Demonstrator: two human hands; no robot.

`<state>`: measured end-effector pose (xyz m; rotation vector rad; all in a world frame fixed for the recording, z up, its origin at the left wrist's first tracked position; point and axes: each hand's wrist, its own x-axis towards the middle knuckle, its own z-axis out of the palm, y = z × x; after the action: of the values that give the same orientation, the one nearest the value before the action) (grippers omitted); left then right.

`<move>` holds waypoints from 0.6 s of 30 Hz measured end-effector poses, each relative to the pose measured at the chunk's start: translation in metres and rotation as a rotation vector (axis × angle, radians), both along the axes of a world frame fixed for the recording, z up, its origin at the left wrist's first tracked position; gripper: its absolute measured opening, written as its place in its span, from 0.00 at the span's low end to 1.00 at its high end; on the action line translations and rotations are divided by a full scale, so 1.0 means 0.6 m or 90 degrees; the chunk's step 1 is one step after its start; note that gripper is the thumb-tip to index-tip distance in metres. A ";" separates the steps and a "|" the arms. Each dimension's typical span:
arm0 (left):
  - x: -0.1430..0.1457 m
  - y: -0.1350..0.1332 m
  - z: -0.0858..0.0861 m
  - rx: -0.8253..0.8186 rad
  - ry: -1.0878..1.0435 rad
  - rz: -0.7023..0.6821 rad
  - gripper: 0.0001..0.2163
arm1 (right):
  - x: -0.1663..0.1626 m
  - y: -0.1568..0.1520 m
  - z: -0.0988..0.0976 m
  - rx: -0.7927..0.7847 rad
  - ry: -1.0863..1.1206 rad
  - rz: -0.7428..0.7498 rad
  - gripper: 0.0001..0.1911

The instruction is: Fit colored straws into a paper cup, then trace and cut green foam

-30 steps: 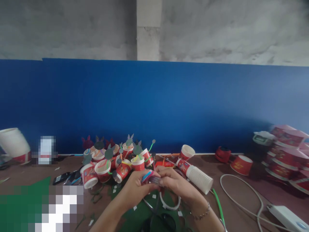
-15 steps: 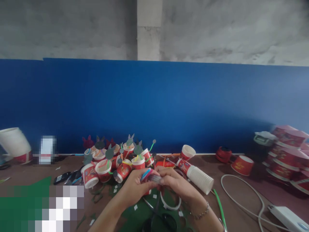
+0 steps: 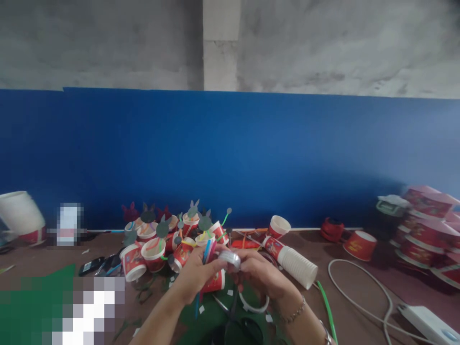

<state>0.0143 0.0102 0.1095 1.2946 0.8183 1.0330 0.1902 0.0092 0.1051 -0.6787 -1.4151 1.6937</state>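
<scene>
My left hand (image 3: 198, 274) is closed around thin blue and pink strips (image 3: 208, 250) that look like drinking straws, and its thumb presses a roll of clear tape (image 3: 230, 259). From the other side, the fingertips of my right hand (image 3: 259, 270) pinch the edge of the same roll. Under the hands a red paper cup (image 3: 216, 281) lies partly hidden. A white ring (image 3: 256, 309) rests below my right hand. Black-handled scissors (image 3: 247, 328) lie near the front on a green sheet (image 3: 197, 330) with small white paper bits.
Red cups with animal-shaped cutouts (image 3: 154, 249) crowd the left centre. Nested cups (image 3: 296, 263) lie right of my hands, beside a green strip (image 3: 326, 309). A white cable (image 3: 362, 299) loops further right, before stacked red cartons (image 3: 426, 235). A blue wall panel (image 3: 230, 153) stands behind.
The tape roll has turned and shows more of its side between my hands. The strips now stand more upright in my left hand, and more of the cup beneath shows.
</scene>
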 end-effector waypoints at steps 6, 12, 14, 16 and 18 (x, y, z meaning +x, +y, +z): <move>-0.003 -0.002 0.005 -0.024 0.004 -0.013 0.22 | 0.004 0.002 -0.007 -0.046 -0.023 -0.072 0.07; 0.000 -0.007 0.013 0.130 0.082 -0.027 0.13 | -0.006 -0.007 0.017 0.035 -0.128 -0.108 0.07; 0.002 -0.007 0.009 0.159 0.109 -0.029 0.12 | -0.011 -0.007 0.020 0.051 -0.141 -0.111 0.08; 0.004 -0.007 0.005 0.178 0.132 -0.023 0.12 | -0.014 -0.006 0.018 0.056 -0.151 -0.114 0.08; 0.005 -0.007 0.005 0.190 0.143 -0.017 0.12 | -0.016 -0.004 0.016 0.057 -0.160 -0.114 0.09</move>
<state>0.0170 0.0058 0.1124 1.6945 0.8333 1.0267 0.1806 0.0066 0.1146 -0.9642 -1.5422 1.4360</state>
